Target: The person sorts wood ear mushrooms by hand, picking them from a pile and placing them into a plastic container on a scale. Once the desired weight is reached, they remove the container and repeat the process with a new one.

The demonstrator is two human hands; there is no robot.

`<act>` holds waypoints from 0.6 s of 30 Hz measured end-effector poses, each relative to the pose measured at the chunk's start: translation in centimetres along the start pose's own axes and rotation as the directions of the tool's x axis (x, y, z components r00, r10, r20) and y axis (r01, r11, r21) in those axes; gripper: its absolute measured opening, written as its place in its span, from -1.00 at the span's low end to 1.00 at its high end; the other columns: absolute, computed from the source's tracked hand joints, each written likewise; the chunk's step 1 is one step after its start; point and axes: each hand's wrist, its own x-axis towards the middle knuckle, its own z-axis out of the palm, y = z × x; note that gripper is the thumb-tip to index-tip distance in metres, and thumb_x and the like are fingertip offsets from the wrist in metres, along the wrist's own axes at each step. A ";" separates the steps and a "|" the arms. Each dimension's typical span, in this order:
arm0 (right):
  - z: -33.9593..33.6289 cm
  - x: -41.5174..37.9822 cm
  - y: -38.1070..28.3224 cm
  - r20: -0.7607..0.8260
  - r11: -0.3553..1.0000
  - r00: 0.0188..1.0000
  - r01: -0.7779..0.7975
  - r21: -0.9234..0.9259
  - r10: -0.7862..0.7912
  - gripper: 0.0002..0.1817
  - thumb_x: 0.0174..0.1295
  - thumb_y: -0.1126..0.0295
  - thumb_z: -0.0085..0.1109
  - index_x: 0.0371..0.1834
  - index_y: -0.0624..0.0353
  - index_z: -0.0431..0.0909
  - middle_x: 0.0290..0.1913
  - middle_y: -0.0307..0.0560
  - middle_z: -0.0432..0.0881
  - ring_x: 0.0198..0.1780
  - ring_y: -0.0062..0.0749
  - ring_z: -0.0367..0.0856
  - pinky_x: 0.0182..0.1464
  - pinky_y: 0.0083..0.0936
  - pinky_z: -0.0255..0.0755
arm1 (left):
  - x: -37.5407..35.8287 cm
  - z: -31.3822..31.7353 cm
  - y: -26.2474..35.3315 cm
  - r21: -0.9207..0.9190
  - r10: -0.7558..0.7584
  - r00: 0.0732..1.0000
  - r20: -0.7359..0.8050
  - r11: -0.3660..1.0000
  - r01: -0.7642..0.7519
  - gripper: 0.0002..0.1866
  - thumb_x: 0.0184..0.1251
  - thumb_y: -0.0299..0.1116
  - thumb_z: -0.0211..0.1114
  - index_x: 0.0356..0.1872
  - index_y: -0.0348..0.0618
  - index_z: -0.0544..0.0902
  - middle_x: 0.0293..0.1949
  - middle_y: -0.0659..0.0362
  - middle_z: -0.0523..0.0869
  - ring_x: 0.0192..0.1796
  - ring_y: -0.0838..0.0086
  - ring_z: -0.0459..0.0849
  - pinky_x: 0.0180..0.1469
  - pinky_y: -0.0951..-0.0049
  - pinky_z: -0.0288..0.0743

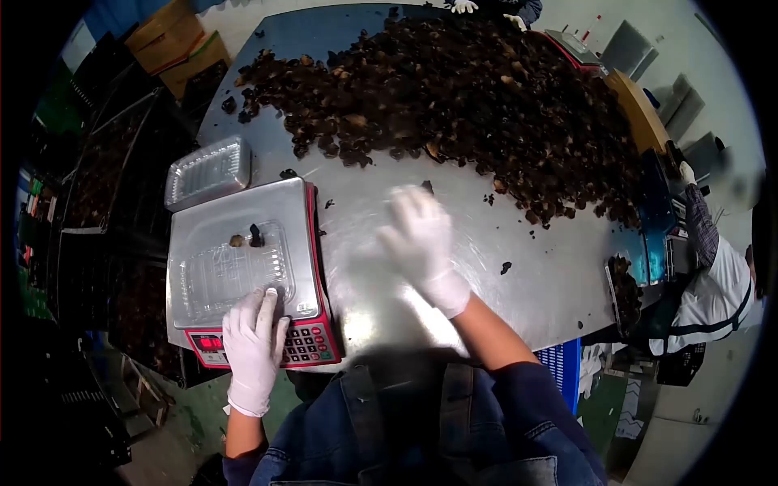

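Note:
My left hand [254, 344], in a white glove, rests on the front of a red and silver weighing scale [306, 243]. Its fingers lie stretched against the near edge of a clear plastic tray [235, 275] on the weighing plate, with the thumb apart. Two small dark pieces [255, 236] lie in that tray. Over the bare metal in the middle of the table is my right hand [420, 243], also gloved and blurred by motion. Its fingers look extended, and no object shows in it. Beyond it spreads a large heap of dark, crinkled mushroom-like pieces [486, 105].
More clear trays [209, 172] sit behind the scale. Black crates [105, 178] stand to the left of the metal table [365, 219]. At the right is a co-worker [713, 283]; another person's gloved hand [464, 6] shows at the far edge. A second scale [571, 50] stands back right.

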 end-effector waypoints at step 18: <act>-2.6 -3.1 18.7 0.252 0.978 0.968 0.055 -0.200 -0.003 -0.46 0.37 0.21 0.07 0.41 0.10 0.36 0.46 0.12 0.30 0.51 -0.03 0.19 0.51 -0.15 0.07 | 13.0 23.4 20.8 -0.221 0.058 0.994 0.091 0.975 -0.037 0.02 0.29 0.15 0.22 0.46 -0.58 0.10 0.48 -0.35 0.15 0.53 -0.13 0.15 0.54 0.07 0.01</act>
